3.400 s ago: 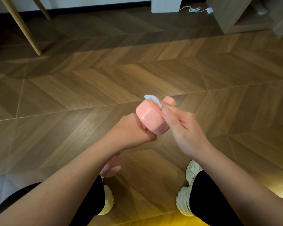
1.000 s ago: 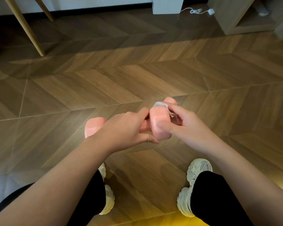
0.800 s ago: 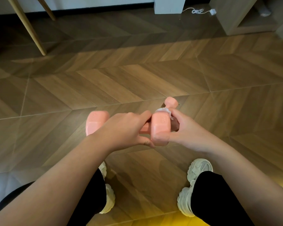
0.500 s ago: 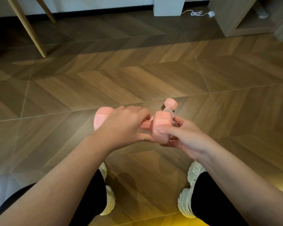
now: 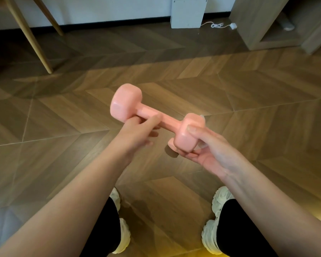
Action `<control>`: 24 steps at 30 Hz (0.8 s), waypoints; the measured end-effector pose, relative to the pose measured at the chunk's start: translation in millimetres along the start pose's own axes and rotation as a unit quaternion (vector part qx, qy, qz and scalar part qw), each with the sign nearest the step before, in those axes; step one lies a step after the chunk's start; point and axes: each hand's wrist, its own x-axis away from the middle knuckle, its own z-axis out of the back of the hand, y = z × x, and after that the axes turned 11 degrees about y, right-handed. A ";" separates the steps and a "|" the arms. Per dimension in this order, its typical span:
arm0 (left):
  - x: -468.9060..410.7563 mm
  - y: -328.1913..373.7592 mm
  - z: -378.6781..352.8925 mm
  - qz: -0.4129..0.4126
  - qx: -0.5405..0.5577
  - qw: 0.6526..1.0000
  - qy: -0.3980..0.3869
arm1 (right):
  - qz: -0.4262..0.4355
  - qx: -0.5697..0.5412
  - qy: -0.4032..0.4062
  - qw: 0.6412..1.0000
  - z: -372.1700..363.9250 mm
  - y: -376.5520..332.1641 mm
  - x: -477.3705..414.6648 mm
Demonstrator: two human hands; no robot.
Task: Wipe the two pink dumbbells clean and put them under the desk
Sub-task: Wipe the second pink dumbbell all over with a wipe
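Observation:
I hold one pink dumbbell [image 5: 152, 117] level above the wooden floor. My left hand [image 5: 137, 131] pinches its handle with the fingertips, just behind the far left head. My right hand [image 5: 206, 147] grips the near right head, thumb on top and fingers beneath. A sliver of white wipe [image 5: 201, 116] shows behind that head. A small part of the second pink dumbbell [image 5: 171, 145] shows on the floor, below the held one and mostly hidden by it.
Slanted wooden desk legs [image 5: 29, 36] stand at the top left. At the back are a white box [image 5: 187, 13] by the wall, a white cable [image 5: 218, 25], and a wooden cabinet [image 5: 267, 23] at the top right. My shoes [image 5: 214, 229] are below.
The dumbbell has turned from upright to nearly level, its left head swinging up and away. My left hand went from a full grip to fingertips; my right slid under the near head.

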 end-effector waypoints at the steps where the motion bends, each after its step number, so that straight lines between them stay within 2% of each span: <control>1: 0.3 2.4 -1.9 0.010 0.062 0.998 -0.002 | 0.000 -0.007 -0.013 1.000 -2.0 0.7 2.3; 4: 3.0 8.3 -7.6 0.025 0.239 0.971 -0.011 | 0.002 -0.027 -0.052 0.998 -8.3 4.9 7.0; 8: 9.1 19.2 -14.9 0.048 0.428 0.903 0.014 | -0.014 -0.036 -0.080 0.996 -17.3 12.9 9.6; 12: 9.3 25.8 -13.9 0.089 0.501 0.859 0.056 | -0.009 0.004 -0.100 0.995 -22.4 18.6 8.7; 15: 5.9 24.1 -8.5 0.109 0.503 0.855 0.068 | 0.076 0.133 -0.077 0.985 -24.4 25.0 10.8; 17: 3.5 20.9 -5.4 0.114 0.500 0.856 0.073 | 0.165 0.226 -0.056 0.958 -23.9 24.8 10.7; 19: 0.9 18.0 -3.6 0.121 0.497 0.855 0.085 | 0.259 0.302 -0.044 0.916 -21.2 22.1 9.9; 21: -0.6 15.5 -3.9 0.126 0.491 0.856 0.098 | 0.358 0.360 -0.017 0.861 -19.7 21.5 13.4; 24: -2.3 13.9 -4.2 0.123 0.485 0.859 0.105 | 0.504 0.386 -0.001 0.772 -19.9 26.6 16.9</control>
